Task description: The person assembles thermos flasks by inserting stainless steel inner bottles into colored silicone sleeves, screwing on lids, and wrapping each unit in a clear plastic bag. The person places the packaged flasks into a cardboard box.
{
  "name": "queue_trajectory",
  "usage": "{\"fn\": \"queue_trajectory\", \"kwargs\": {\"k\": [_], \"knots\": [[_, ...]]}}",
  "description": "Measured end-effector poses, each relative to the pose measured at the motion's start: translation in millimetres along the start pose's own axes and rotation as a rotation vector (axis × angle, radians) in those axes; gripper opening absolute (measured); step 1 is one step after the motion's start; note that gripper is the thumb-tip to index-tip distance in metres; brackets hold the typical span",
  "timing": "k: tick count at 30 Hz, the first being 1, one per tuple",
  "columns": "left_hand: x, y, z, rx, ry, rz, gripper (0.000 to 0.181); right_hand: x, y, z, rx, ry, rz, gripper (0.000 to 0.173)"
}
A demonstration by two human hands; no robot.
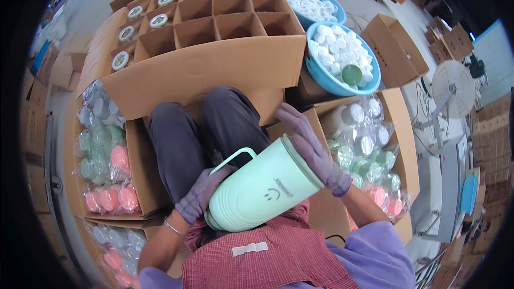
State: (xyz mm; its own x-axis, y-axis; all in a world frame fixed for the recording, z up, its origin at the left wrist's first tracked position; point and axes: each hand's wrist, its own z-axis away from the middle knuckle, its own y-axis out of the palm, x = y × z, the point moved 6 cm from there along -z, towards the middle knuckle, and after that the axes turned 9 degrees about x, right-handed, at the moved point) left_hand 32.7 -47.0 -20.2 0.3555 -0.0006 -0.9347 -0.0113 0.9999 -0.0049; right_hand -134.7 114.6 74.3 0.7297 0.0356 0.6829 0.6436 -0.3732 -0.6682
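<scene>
A mint-green plastic jug with a looped handle lies tilted across my lap. It bears a smiley face and some writing. My left hand, in a thin purple glove, holds the jug near its base, below the handle. At the wider top end, my right hand, gloved the same way, lies against the lid. Its fingers stretch past the rim and look slightly blurred; part of the contact is hidden behind the jug.
A divided cardboard carton stands ahead, several cells holding white-rimmed items. To its right are blue basins of white caps and white rings. Cartons of bagged grey, green and pink lids flank me left and right. A fan stands right.
</scene>
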Motion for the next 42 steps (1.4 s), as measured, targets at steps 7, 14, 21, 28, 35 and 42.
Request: {"fn": "queue_trajectory", "kwargs": {"k": [7, 14, 21, 28, 35, 42], "knots": [[-102, -8, 14, -0.359, 0.646, -0.713, 0.027, -36, 19, 12, -0.192, 0.738, -1.005, 0.061], [-89, -33, 1, -0.424, 0.492, -0.401, 0.022, -34, -4, -2, -0.113, 0.184, -0.331, 0.047], [-64, -47, -15, -0.252, 0.107, 0.152, 0.023, -15, -20, -11, -0.243, 0.093, -0.057, 0.037], [-108, -28, -3, -0.453, 0.718, -0.587, 0.020, -62, -4, 4, -0.076, 0.356, -0.334, 0.049], [-7, -22, -15, -0.164, -0.016, 0.504, 0.034, 51, -30, -41, 0.371, -0.331, -0.102, 0.096], [-44, -42, -1, -0.642, 0.364, -0.242, 0.021, -11, -15, -22, 0.093, 0.176, -0.525, 0.078]]}}
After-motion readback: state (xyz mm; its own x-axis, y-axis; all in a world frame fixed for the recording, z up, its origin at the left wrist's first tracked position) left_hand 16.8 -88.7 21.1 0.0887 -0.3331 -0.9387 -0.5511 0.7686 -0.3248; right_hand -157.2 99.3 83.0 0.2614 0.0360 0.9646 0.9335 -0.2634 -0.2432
